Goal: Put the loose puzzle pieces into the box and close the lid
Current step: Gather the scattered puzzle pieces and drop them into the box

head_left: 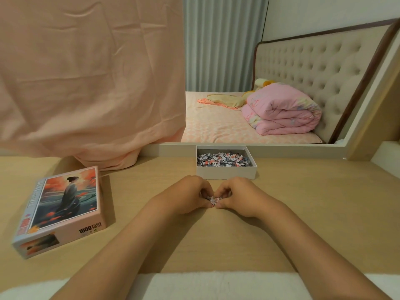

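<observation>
Now my left hand [190, 194] and right hand [234, 197] pinch together small loose pink-grey puzzle pieces [213, 200]; next, lift them into the open white cardboard box [226, 172].

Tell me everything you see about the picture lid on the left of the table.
The lid looks like pink cardboard, its top printed with a robed figure among orange-red trees, its near side reading "1000 pieces puzzle". It lies flat on the wooden table, picture up, skewed, left of the left hand and apart from the white box. No hand touches it.
</observation>
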`<state>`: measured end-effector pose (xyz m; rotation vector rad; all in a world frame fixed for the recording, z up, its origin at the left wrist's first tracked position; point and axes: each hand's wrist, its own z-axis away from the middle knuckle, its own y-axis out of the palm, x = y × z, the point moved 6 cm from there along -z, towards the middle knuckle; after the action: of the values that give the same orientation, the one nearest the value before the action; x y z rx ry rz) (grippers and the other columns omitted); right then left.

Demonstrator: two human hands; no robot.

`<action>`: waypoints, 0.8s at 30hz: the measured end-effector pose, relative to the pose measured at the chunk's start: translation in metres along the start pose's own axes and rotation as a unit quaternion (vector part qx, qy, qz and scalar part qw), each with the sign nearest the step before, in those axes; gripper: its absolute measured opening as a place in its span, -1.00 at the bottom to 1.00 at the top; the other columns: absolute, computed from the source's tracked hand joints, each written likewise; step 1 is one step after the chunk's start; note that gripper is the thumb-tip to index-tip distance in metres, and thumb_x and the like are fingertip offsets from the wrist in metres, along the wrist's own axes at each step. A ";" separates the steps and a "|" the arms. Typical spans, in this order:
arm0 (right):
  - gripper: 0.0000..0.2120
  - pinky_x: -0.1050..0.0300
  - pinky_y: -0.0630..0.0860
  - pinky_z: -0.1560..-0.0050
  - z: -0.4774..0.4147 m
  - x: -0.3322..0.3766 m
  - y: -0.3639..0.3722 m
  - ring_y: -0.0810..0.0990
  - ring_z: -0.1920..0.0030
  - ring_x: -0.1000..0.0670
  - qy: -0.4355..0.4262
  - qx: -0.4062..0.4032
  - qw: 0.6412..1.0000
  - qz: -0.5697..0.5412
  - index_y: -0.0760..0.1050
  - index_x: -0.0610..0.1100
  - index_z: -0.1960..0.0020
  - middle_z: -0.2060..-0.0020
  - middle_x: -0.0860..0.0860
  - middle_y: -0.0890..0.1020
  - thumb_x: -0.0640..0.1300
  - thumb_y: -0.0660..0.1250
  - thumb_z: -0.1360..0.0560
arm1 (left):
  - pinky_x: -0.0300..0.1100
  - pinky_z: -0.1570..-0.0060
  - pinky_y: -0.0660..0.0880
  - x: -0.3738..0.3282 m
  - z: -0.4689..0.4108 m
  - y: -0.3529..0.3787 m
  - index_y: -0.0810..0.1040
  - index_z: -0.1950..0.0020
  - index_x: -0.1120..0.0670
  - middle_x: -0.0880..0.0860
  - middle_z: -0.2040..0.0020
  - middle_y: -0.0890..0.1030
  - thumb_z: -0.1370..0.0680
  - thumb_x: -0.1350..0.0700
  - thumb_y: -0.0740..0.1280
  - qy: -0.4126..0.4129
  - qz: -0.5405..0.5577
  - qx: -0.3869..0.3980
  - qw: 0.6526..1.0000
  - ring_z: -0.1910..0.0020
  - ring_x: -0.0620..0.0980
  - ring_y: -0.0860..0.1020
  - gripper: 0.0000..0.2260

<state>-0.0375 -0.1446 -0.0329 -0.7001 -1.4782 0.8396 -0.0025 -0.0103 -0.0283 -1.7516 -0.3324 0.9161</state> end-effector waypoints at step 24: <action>-0.95 0.26 0.48 0.46 -0.060 0.001 -0.085 0.55 0.48 0.10 0.026 -0.169 0.965 -0.201 0.70 -0.14 0.11 0.38 -0.08 0.66 -0.25 0.51 -0.44 | -0.08 0.17 0.59 0.014 -0.075 -0.056 0.65 0.08 0.09 0.03 0.22 0.68 -0.47 0.20 0.48 -0.076 0.290 -0.173 0.938 0.29 -0.06 0.61 -0.93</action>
<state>0.0265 -0.1851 0.0381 -0.6325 -1.6613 0.2583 0.0724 -0.0321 0.0260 -2.1591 -0.0682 1.4922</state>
